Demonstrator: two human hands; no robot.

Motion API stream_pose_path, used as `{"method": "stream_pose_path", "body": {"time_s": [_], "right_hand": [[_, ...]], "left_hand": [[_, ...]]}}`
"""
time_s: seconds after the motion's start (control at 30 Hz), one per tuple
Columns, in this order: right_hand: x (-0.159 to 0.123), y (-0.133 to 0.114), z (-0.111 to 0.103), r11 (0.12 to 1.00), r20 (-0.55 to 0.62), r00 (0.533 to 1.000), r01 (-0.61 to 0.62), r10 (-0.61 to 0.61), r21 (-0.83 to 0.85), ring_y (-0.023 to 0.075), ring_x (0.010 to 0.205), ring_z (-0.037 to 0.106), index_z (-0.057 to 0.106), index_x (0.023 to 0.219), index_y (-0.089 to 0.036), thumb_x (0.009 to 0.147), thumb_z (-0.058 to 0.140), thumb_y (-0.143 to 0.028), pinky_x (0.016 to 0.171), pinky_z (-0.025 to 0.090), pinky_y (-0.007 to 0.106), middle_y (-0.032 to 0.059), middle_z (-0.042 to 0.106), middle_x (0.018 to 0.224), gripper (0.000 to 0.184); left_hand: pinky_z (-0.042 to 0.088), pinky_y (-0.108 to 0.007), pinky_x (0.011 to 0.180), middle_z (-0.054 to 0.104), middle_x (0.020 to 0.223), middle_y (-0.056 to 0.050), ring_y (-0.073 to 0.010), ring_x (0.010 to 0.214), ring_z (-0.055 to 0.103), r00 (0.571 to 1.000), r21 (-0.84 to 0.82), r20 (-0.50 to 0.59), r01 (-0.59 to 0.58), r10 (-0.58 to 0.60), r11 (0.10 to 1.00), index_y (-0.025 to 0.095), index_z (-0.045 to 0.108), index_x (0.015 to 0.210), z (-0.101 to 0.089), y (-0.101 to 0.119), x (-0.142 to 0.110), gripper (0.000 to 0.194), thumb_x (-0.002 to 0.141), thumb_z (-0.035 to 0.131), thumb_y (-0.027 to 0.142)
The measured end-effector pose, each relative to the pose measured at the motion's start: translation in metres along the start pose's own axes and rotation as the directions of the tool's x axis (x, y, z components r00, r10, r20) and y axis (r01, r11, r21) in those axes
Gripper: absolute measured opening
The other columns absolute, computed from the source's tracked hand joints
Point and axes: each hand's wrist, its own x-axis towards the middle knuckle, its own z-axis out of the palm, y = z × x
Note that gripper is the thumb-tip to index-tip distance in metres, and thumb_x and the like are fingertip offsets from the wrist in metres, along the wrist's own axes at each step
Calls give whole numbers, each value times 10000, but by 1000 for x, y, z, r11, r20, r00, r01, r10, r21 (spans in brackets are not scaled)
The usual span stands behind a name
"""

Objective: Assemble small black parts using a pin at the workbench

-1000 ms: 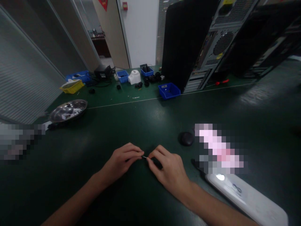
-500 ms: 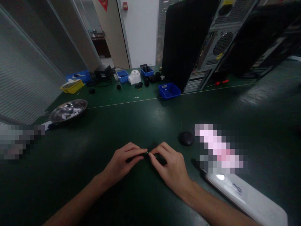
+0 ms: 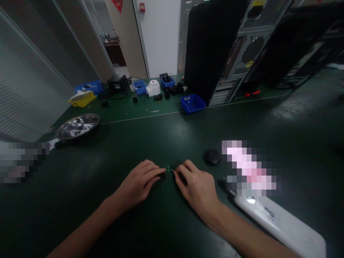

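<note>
Where our left hand [image 3: 141,179] and right hand [image 3: 199,186] face each other over the green table [image 3: 150,139], a small green piece [image 3: 168,169] sits in the narrow gap between their fingertips. From the left hand it lies just off the index fingertip, toward our right; from the right hand it lies to the left and slightly farther from us. The left fingertips are the nearer, either touching the piece or just beside it; we cannot tell which. Our right thumb and forefinger look pinched together on a thin pale pin [image 3: 172,170], whose long axis runs leftward, nearly level across the view, with its free end at the green piece. That line is what we judge matters most: pin and piece are close to aligned, but we cannot see whether the tip meets it. Our left fingers are bunched close together, with something dark beneath them, and whether they grip it we cannot tell. The piece is too small for us to read its own long axis.
</note>
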Motion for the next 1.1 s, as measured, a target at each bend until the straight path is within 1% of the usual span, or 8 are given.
{"method": "stream_pose_path", "body": {"time_s": [0.13, 0.27, 0.57, 0.73, 0.87, 0.93, 1.0, 1.1], "right_hand": [[0, -1, 0, 1000, -4, 1000, 0, 0, -4, 135, 706, 639, 653, 985, -243, 1030, 522, -283, 561, 352, 268, 16, 660, 1010, 144], [0, -1, 2, 1000, -13, 1000, 8, -7, 7, 135, 700, 637, 650, 981, -244, 1029, 525, -277, 566, 361, 270, 16, 659, 1008, 138], [-3, -2, 9, 997, 15, 997, 72, -73, 26, 136, 711, 624, 630, 986, -238, 1048, 491, -288, 594, 369, 265, 15, 644, 1005, 160], [-3, -1, 10, 995, 6, 996, 90, -91, 48, 132, 713, 617, 638, 994, -244, 1053, 485, -296, 598, 378, 267, 13, 639, 1004, 172], [-2, -1, 8, 994, 11, 996, 90, -91, 57, 130, 708, 615, 645, 982, -234, 1050, 486, -291, 598, 390, 266, 17, 640, 995, 181], [-2, -1, 7, 995, 14, 996, 84, -85, 59, 130, 706, 616, 642, 976, -233, 1053, 483, -296, 598, 392, 264, 17, 639, 992, 188], [-2, -1, 7, 994, 12, 996, 83, -84, 74, 130, 711, 618, 641, 983, -238, 1056, 480, -305, 604, 398, 264, 14, 638, 995, 190], [-3, 0, 7, 990, 8, 996, 88, -89, 106, 126, 709, 618, 646, 994, -240, 1059, 478, -313, 608, 404, 263, 14, 640, 1000, 194]], "left_hand": [[489, -447, 1079, 648, 1339, -56, -208, 1260, 548, 1000, 18, 0, -22, 22, 1000, 246, 608, 1350, 3, -10, 7, 350, 1027, 507, 157], [443, -490, 1122, 625, 1409, -33, -217, 1349, 506, 996, 24, 74, -44, 42, 999, 283, 602, 1357, 6, -10, 14, 375, 1026, 494, 144], [462, -480, 1088, 649, 1333, -69, -245, 1279, 543, 986, 67, 140, -98, 88, 993, 225, 597, 1348, 2, 5, 16, 369, 1002, 508, 133], [455, -463, 1106, 649, 1316, -73, -226, 1257, 553, 986, 8, 140, -97, 94, 995, 212, 602, 1319, 3, 6, 16, 335, 1017, 483, 127], [476, -459, 1085, 659, 1285, -77, -220, 1211, 577, 990, -27, 95, -98, 100, 995, 220, 575, 1370, 5, 5, 14, 365, 1023, 490, 146], [497, -440, 1062, 645, 1296, -77, -215, 1205, 579, 994, -34, 76, -70, 72, 997, 235, 547, 1413, 3, 0, 12, 400, 1024, 497, 161], [522, -409, 1024, 625, 1307, -74, -207, 1191, 586, 999, -32, 36, 5, -4, 999, 258, 550, 1418, -3, -13, 8, 402, 1028, 491, 180], [526, -403, 1000, 617, 1297, -74, -218, 1170, 600, 980, 16, -80, 186, -184, 982, 261, 609, 1353, -23, -49, -3, 348, 1025, 495, 235]]}}
